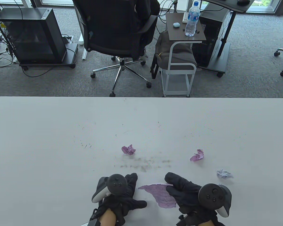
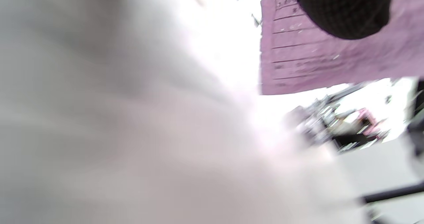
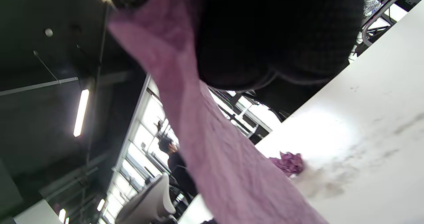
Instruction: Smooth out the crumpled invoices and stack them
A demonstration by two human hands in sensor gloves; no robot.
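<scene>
A partly flattened pink invoice (image 1: 161, 195) lies near the table's front edge between my two hands. My right hand (image 1: 179, 188) grips its right edge. In the right wrist view the sheet (image 3: 212, 134) hangs from under the gloved fingers (image 3: 281, 35). My left hand (image 1: 128, 188) rests at the sheet's left corner, thumb spread wide. In the left wrist view a dark fingertip (image 2: 344, 12) lies on the printed sheet (image 2: 298, 58). Two crumpled pink balls (image 1: 128, 149) (image 1: 197, 155) and a crumpled white one (image 1: 224, 174) sit farther out.
The white table (image 1: 61, 141) has dark smudges (image 1: 146, 162) just beyond the hands. Past its far edge stand an office chair (image 1: 118, 30), a small side cart (image 1: 179, 70) with a water bottle (image 1: 192, 20), and a black cabinet (image 1: 35, 35).
</scene>
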